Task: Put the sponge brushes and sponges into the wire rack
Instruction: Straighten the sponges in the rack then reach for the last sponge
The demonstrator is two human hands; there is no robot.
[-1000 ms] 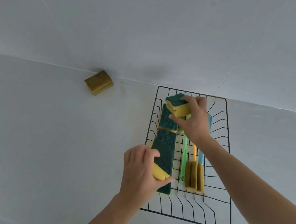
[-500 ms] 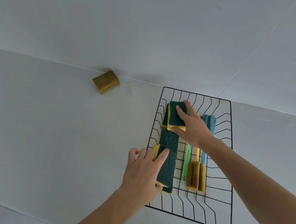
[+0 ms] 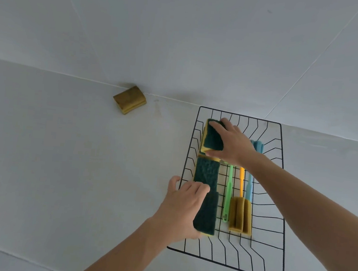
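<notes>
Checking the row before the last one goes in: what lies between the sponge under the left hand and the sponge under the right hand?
One green-topped sponge lies flat in the wire rack, seen in the head view.

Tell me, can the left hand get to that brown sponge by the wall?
Probably yes. The brown sponge lies alone on the bare counter, with nothing between it and the left hand. But that hand is busy pressing a green sponge into the wire rack, so it must let go first.
</notes>
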